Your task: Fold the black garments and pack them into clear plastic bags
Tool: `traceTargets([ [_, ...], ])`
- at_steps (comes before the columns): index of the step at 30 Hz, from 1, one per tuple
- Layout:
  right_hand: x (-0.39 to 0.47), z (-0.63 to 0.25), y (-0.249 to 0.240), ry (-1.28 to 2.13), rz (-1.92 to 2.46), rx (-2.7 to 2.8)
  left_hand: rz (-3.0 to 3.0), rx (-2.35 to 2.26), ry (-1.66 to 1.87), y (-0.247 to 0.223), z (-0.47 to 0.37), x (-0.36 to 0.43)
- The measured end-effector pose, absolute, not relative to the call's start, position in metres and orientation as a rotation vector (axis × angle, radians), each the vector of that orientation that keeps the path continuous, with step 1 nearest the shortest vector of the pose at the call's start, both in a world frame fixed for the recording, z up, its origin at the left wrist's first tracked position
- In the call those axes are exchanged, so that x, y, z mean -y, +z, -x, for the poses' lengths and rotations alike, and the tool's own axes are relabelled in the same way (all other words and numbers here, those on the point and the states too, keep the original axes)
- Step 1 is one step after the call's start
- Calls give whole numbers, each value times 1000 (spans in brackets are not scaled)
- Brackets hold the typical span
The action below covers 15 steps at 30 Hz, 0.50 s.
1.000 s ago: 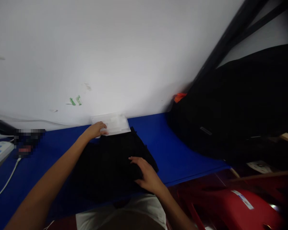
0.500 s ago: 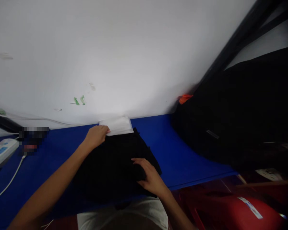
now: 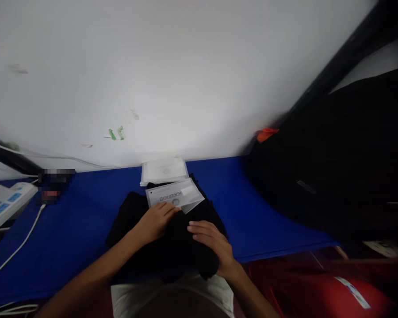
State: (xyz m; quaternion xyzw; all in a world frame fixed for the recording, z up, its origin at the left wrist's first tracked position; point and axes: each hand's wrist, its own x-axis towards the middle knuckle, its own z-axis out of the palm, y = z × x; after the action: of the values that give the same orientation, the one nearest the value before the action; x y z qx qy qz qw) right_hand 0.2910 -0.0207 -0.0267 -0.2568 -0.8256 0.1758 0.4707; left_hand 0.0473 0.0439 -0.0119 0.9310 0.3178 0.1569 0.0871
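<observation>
A frosted plastic bag (image 3: 169, 193) with dark printed lettering lies slanted over black cloth. My left hand (image 3: 157, 220) pinches its near edge. My right hand (image 3: 215, 245) is wrapped round a folded black cloth piece (image 3: 194, 247), which bulges up beneath the bag's near side; whether its end is inside the bag I cannot tell. More black cloth (image 3: 128, 221) is spread under both hands. Just beyond it, by the wall, sits a small stack of similar frosted bags (image 3: 164, 170).
The blue-covered table (image 3: 82, 229) meets a white wall (image 3: 185, 79). A white power strip (image 3: 13, 201) with cables is at the left, beside a pixelated item (image 3: 55, 187). A big black bulky item (image 3: 331, 163) fills the right. Something red (image 3: 325, 291) stands below the table edge.
My left hand has drawn a frosted bag from the stack toward me, over the cloth. My right hand has closed round a black cloth piece and lifted it. The view has shifted slightly.
</observation>
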Motion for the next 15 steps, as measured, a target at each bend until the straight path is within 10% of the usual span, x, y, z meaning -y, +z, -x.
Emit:
traceTargets([
  [15, -7, -272, -29, 309, 1075, 2523, -2719, -1006, 410, -27, -59, -18],
])
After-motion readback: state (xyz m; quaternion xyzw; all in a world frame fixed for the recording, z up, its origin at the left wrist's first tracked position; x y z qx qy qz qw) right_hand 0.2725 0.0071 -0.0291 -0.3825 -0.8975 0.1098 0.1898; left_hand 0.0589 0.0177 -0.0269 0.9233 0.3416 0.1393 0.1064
